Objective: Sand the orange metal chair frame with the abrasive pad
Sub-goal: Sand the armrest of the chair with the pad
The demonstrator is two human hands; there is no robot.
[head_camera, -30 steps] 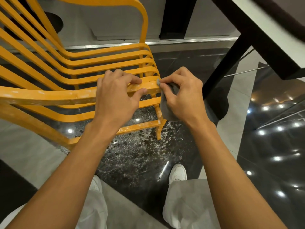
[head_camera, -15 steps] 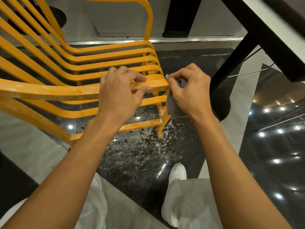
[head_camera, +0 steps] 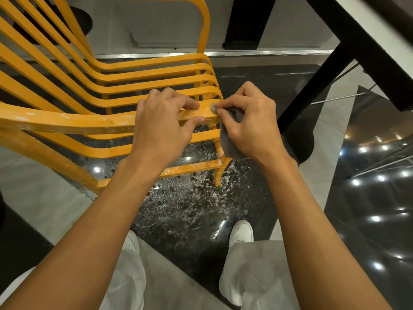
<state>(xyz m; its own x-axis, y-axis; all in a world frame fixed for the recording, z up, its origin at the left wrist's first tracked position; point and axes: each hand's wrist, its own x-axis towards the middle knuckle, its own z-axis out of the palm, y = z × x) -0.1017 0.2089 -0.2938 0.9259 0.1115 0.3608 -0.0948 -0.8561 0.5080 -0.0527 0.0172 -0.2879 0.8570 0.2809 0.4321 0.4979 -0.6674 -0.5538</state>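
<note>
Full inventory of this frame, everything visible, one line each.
chair frame: 1, orange, left and centre, whitish scuffs on near rail
abrasive pad: 1, grey, at the near rail's right end
table: 1, black leg, pale top, upper right
floor: dark speckled tile under the chair, dusty; pale tiles beside it
shoes: 2, white, bottom centre
trousers: 1 pair, pale grey, bottom
left hand: 1, grips the near rail
right hand: 1, pinches the abrasive pad against the rail end

A dark polished floor [head_camera: 190, 211], speckled with pale dust, reflects small ceiling lights [head_camera: 355, 182]. Two white shoes [head_camera: 241, 233] and light grey trousers [head_camera: 252, 276] show below. On the right, a black table leg [head_camera: 312, 86] slants down to a round base [head_camera: 300, 139].
</note>
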